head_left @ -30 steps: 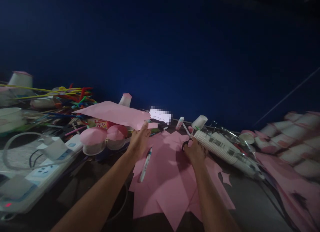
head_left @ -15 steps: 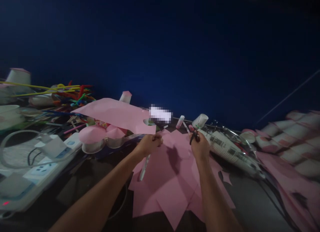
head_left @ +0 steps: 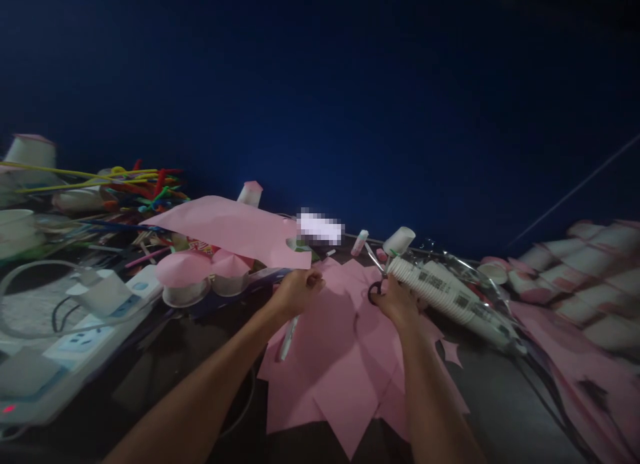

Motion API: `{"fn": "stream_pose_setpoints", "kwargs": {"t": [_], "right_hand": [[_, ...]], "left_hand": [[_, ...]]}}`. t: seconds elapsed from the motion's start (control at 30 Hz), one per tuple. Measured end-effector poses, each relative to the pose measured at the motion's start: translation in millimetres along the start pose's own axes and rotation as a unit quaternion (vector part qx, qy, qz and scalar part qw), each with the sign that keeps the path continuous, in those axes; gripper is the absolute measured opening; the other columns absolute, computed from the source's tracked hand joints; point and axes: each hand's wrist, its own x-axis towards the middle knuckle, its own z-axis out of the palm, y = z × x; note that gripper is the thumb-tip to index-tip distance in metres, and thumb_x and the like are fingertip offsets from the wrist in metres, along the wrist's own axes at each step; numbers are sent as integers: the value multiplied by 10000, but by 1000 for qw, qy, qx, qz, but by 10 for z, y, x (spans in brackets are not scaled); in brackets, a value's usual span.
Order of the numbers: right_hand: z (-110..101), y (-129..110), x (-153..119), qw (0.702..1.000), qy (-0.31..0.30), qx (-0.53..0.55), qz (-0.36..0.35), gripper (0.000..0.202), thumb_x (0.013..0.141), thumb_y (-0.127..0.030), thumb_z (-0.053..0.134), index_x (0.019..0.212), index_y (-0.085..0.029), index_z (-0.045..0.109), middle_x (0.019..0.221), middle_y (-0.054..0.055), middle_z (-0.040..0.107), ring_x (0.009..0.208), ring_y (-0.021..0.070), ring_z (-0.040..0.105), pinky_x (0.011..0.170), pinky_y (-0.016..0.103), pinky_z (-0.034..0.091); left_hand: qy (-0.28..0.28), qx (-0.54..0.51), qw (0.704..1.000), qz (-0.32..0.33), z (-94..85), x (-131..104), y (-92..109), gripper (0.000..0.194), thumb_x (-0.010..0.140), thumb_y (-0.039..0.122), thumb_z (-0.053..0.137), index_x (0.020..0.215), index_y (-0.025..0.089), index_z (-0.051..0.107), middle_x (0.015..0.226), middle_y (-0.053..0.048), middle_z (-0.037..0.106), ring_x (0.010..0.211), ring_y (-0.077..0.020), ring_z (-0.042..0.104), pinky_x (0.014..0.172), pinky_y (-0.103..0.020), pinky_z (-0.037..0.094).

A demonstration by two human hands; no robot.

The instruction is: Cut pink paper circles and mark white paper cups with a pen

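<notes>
Scissors [head_left: 375, 293] with dark handles are at my right hand [head_left: 397, 303], whose fingers and thumb close on the handle low over pink paper sheets [head_left: 345, 371]. The blades point away from me, toward the back of the table. My left hand [head_left: 300, 293] is closed with curled fingers above the left part of these sheets; what is in it, if anything, is hidden. Just beyond it lies a larger pink sheet [head_left: 225, 227] with a notch cut in its end. A white pen-like stick [head_left: 289, 339] rests on the paper below my left hand.
Left are a power strip [head_left: 85, 344] with plugs, pink-topped cups [head_left: 185, 277] and colourful pipe cleaners [head_left: 160, 184]. A sleeve of stacked paper cups [head_left: 450, 294] lies on the right, before piled cups [head_left: 575, 271]. A glue stick [head_left: 359, 243] and a cup [head_left: 400, 240] stand behind.
My right hand has lowered toward the pink sheets and turned; the scissors now lie flatter with their blades pointing away. My left hand stays nearly still.
</notes>
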Motion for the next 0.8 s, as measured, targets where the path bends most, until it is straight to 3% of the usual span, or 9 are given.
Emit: {"fn": "stream_pose_setpoints", "kwargs": {"t": [0.3, 0.43, 0.63, 0.8], "right_hand": [[72, -10, 74, 997, 40, 62, -6, 717, 803, -330, 565, 1421, -102, 281, 1187, 184, 614, 1128, 316, 568, 930, 374, 409], [102, -36, 78, 992, 88, 86, -7, 636, 828, -289, 538, 1400, -112, 324, 1208, 177, 590, 1138, 293, 558, 929, 350, 413], [96, -81, 47, 995, 73, 71, 6, 643, 798, -301, 577, 1370, -92, 372, 1181, 203, 553, 1154, 308, 522, 917, 354, 423], [84, -96, -46, 995, 100, 18, 14, 558, 788, -363, 569, 1293, -142, 483, 1197, 203, 522, 1157, 371, 492, 933, 475, 381]], "left_hand": [[-12, 91, 995, 24, 3, 10, -26, 211, 789, 299, 479, 758, 160, 634, 649, -17, 617, 613, -145, 544, 564, -234, 375], [-10, 90, 995, 33, -2, 8, -17, 212, 793, 300, 486, 776, 159, 642, 673, -30, 633, 630, -150, 561, 573, -233, 385], [-8, 88, 995, 42, 9, 15, -65, 211, 793, 308, 481, 735, 162, 622, 639, -19, 614, 610, -143, 558, 578, -230, 390], [-8, 79, 996, 39, 7, 12, -47, 197, 781, 284, 478, 725, 162, 621, 663, -25, 629, 634, -149, 573, 595, -233, 403]]}}
